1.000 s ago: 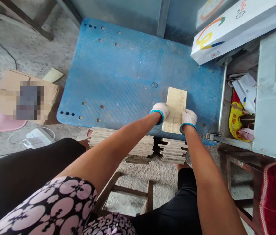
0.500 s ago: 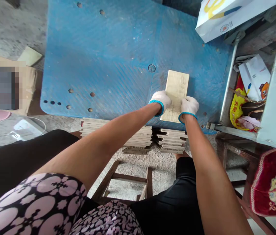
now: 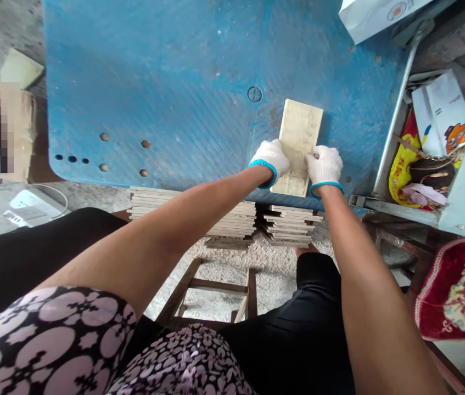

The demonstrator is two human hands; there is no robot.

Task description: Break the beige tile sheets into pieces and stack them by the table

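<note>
A pale rectangular wooden board [image 3: 300, 129] lies lengthwise near the front edge of the blue table [image 3: 166, 104]. My left hand [image 3: 273, 158], in a white knitted glove with a blue cuff, grips the board's left edge with curled fingers. On the opposite long edge, my right hand [image 3: 326, 165] wears the same kind of glove, its thumb and fingers bent against the wood. The fingertips of both hands are partly hidden. Just below the table edge are stacked thin boards in a wider pile [image 3: 232, 219] and a narrower pile [image 3: 292, 226]; my left forearm covers part of the wider one.
A wooden stool frame [image 3: 218, 285] stands on the floor between my legs. At right are a metal rail [image 3: 397, 109], bags in an open compartment [image 3: 438, 120] and a red patterned cushion [image 3: 454, 291]. A white paper bag [image 3: 374, 16] rests at the table's far right corner.
The camera view has shifted, so the table appears higher and further left. My right hand has moved slightly outward along the board's right edge; the board stays between both hands.
</note>
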